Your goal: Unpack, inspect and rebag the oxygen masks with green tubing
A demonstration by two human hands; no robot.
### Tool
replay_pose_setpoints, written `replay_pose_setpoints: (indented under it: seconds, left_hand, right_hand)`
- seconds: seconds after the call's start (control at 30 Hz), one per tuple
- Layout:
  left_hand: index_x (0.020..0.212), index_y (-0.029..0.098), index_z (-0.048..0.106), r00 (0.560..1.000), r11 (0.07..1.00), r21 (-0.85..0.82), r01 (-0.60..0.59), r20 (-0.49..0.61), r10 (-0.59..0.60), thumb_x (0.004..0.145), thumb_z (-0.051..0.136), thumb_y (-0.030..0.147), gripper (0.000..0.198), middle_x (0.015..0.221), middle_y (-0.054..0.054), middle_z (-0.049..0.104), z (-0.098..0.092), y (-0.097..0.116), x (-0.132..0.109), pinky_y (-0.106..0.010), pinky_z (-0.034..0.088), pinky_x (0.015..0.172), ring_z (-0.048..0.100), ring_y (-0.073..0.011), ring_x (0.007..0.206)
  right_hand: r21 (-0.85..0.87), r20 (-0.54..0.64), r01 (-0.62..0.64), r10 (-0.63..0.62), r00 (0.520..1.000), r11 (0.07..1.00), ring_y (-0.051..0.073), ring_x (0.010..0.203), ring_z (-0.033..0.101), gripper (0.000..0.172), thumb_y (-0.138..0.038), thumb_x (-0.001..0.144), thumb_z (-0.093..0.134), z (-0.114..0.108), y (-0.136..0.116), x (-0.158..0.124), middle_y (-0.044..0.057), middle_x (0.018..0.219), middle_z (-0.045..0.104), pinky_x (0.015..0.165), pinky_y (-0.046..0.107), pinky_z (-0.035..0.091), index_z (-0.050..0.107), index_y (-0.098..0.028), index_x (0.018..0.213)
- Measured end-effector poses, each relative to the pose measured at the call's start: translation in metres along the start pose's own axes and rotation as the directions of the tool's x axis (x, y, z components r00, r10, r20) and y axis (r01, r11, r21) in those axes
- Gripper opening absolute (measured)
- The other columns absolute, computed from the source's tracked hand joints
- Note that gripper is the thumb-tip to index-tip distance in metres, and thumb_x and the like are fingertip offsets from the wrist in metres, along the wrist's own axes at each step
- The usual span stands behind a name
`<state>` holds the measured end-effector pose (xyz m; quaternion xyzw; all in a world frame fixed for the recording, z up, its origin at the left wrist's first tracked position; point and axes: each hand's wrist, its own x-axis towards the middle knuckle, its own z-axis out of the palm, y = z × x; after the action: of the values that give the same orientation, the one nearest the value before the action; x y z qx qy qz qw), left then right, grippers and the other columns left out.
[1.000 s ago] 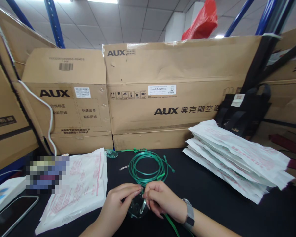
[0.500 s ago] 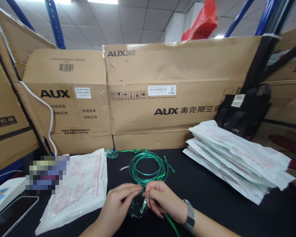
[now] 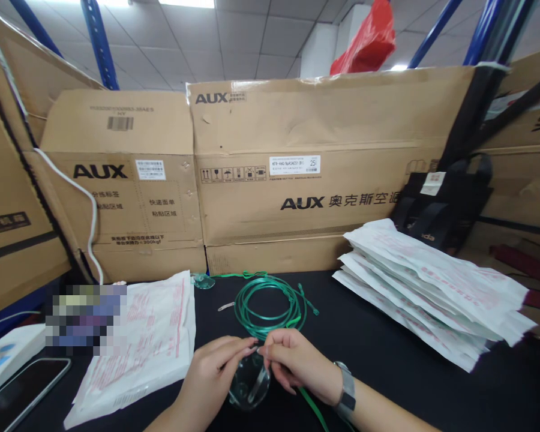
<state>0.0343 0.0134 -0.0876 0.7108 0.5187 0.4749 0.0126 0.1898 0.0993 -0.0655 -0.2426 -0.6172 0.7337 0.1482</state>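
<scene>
Low in the middle, a clear greenish oxygen mask (image 3: 247, 393) hangs between my hands. My left hand (image 3: 213, 372) is closed on its upper edge, thumb and fingers pinched together. From the other side, my right hand (image 3: 297, 363) pinches the same edge, its fingertips almost meeting those of the left. A pale metal strip (image 3: 255, 390) shows on the mask; the fingers hide its upper end. Beyond my hands lies coiled green tubing (image 3: 270, 303). A green elastic strap (image 3: 312, 408) trails below my right wrist.
White printed pouches are stacked at right (image 3: 432, 288); another pouch (image 3: 148, 342) lies left, near a phone (image 3: 24, 396). A loose metal strip (image 3: 225, 306) and a small clear green piece (image 3: 203, 281) sit behind. Cardboard boxes (image 3: 324, 240) wall the back; a black bag (image 3: 445, 204) stands right.
The mask has shifted slightly and its metal strip now appears at a different angle and place. Both hands stay pinched at nearly the same spot.
</scene>
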Motion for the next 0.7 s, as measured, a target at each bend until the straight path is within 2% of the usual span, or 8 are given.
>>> replay_pose_setpoints:
  seconds: [0.1,0.27,0.53,0.7]
  left_hand:
    - [0.092,0.024,0.062,0.999,0.999,0.036,0.024,-0.044,-0.022,0.08,0.052,0.019,0.017,0.087,0.001,0.071,0.0,0.003,-0.002,-0.02,0.053,0.072,0.066,-0.0126,0.078]
    - [0.103,0.026,0.046,0.984,0.983,-0.065,0.171,-0.027,-0.173,0.081,0.049,0.018,0.023,0.083,0.006,0.071,0.001,0.009,-0.002,-0.017,0.051,0.076,0.066,-0.009,0.081]
    - [0.099,0.024,0.048,0.991,0.988,-0.074,0.132,0.001,-0.133,0.083,0.045,0.017,0.018,0.087,0.002,0.071,0.001,0.011,-0.001,-0.019,0.051,0.074,0.065,-0.0112,0.084]
    - [0.097,0.024,0.048,0.978,0.969,-0.133,0.207,0.017,-0.206,0.083,0.046,0.018,0.015,0.084,0.002,0.071,0.0,0.011,-0.001,-0.02,0.052,0.073,0.066,-0.0121,0.082]
  right_hand:
    - [-0.004,0.004,0.015,-0.014,1.0,1.0,0.001,0.02,0.026,0.022,-0.031,0.072,0.054,-0.002,-0.003,-0.001,-0.009,0.026,0.043,0.025,0.013,0.009,0.05,-0.014,0.057]
    - [0.001,0.042,0.044,-0.044,0.998,0.999,0.001,0.02,0.028,0.025,-0.033,0.07,0.058,-0.004,-0.004,-0.001,-0.009,0.028,0.043,0.024,0.013,0.012,0.05,-0.014,0.057]
    - [0.029,0.016,0.061,-0.061,0.998,0.998,0.001,0.021,0.029,0.025,-0.034,0.07,0.057,-0.003,-0.001,0.0,-0.009,0.031,0.044,0.025,0.014,0.01,0.047,-0.015,0.057]
    - [-0.037,0.069,0.058,-0.055,0.996,0.998,0.002,0.023,0.029,0.033,-0.045,0.072,0.055,-0.004,-0.001,0.0,-0.009,0.031,0.042,0.026,0.015,0.012,0.046,-0.016,0.06]
